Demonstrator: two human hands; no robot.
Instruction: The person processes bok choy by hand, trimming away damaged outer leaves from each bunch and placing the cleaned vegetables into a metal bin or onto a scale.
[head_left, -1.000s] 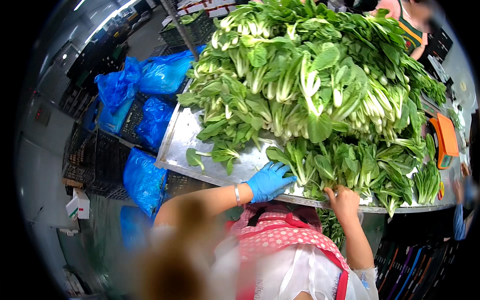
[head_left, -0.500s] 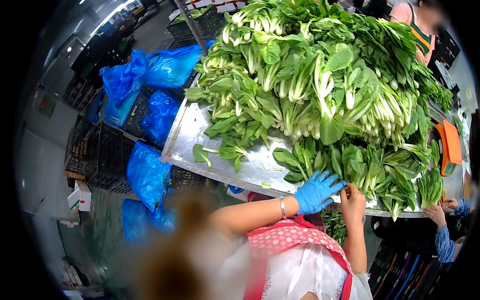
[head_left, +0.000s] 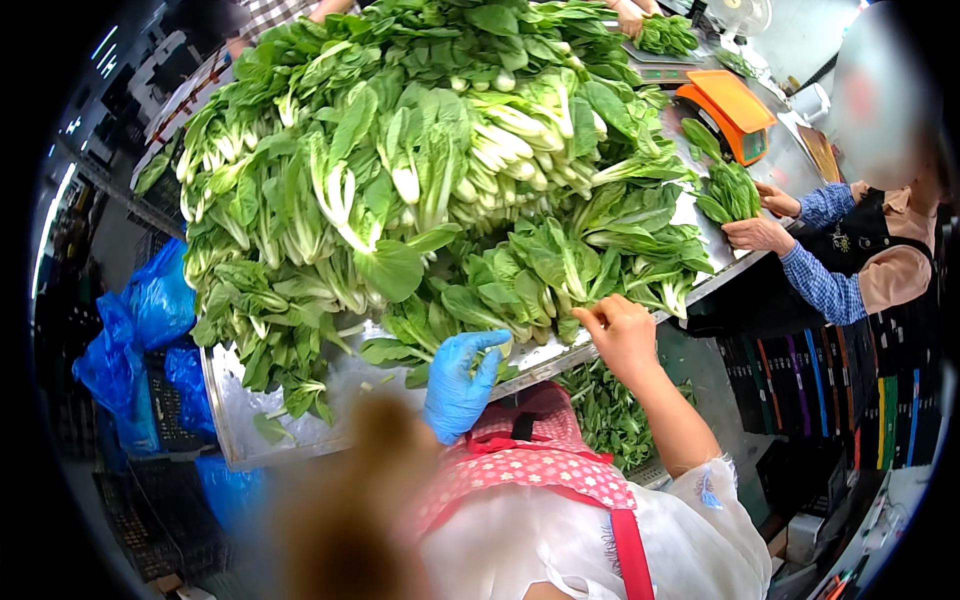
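Note:
A large heap of leafy green vegetables with pale stalks, like bok choy, covers most of the metal table. My left hand, in a blue glove, is at the table's near edge, thumb and fingers apart and nothing seen between them. Just beyond it lie loose greens. My right hand is bare and held over the near edge, by the front row of greens. Its thumb and forefinger are drawn together; whether something small is between them is hidden.
At the right, a co-worker's hands hold a bundle of greens near an orange scale. Blue plastic bags and dark crates stand at the left. More greens lie below the table edge. Other people stand across the heap.
My view has swung to the right, showing more of the scale and the co-worker. My hands, close together before, have moved apart. The co-worker's bundle has been moved closer to the scale.

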